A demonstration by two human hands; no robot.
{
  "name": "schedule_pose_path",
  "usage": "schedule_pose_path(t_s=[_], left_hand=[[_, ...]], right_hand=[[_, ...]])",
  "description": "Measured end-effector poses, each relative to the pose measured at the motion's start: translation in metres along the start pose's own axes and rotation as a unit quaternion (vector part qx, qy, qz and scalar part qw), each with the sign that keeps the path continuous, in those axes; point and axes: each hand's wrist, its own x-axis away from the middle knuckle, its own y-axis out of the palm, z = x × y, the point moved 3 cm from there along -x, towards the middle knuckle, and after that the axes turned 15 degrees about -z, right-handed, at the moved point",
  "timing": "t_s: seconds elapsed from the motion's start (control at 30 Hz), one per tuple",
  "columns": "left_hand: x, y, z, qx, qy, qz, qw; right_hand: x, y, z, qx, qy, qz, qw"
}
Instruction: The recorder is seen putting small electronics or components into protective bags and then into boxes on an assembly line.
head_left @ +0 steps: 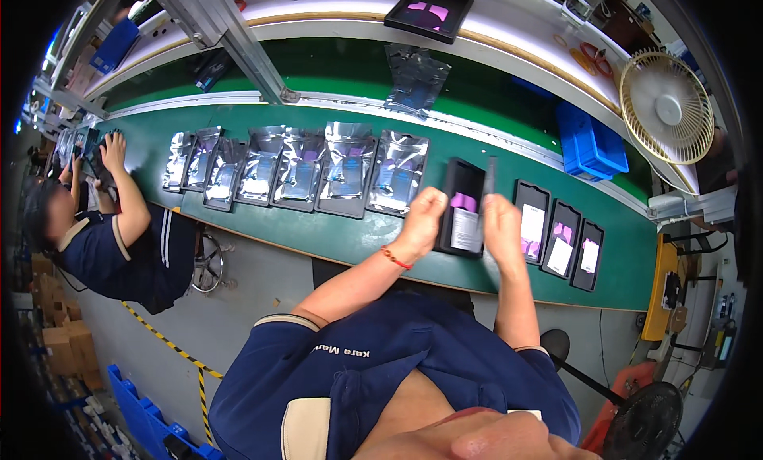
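A black tray (467,176) with purple pieces and a white printed card inside lies in front of me on the green table. My left hand (424,218) is closed on its left edge, with the thumb near the rim. At its right side, my right hand (502,228) is closed on a thin dark flat piece (491,174) that stands edge-on. Its face is turned away, so I cannot tell its kind. To the right lie several similar black trays, the closest tray (532,198) holding a white card and purple bits.
Left of my hands, several shiny silver bags (343,166) lie on black trays along the green table (381,245). A shelf above bears another black tray (433,7). A blue bin (588,142) and a fan (668,109) stand at right. A co-worker (119,245) sits at left.
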Motion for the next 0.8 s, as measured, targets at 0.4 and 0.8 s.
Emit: schedule_pose_path(t_s=[0.4,0.8], left_hand=[[0.016,-0.003,0.023,-0.106,-0.080,-0.024,0.991],[0.003,0.001,-0.005,0.080,-0.040,-0.083,0.993]], right_hand=[[0.005,-0.012,0.041,0.258,0.091,-0.055,0.960],[-0.012,0.038,-0.020,0.074,-0.057,-0.082,0.992]])
